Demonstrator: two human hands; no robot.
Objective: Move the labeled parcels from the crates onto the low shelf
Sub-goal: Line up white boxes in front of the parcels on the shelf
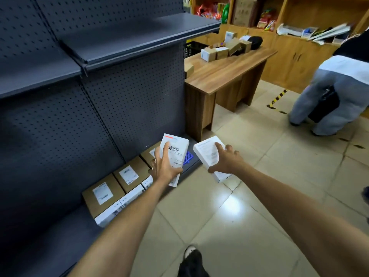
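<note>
My left hand [164, 167] grips a white parcel with a barcode label [176, 149], held above the right end of the dark low shelf [60, 226]. My right hand [225, 159] grips a second white parcel [206, 151] with printed text, out over the tiled floor just right of the shelf's end. On the low shelf stands a row of brown labeled parcels [103, 193] against the back panel, with white parcels [113, 211] in front of them. No crate shows near my hands.
A blue plastic piece [188, 157] lies at the shelf's right end. A wooden desk [223, 73] with several small boxes stands behind. A black crate [192, 47] sits beyond it. Another person [329, 96] bends over at right. My shoe [191, 260] is below.
</note>
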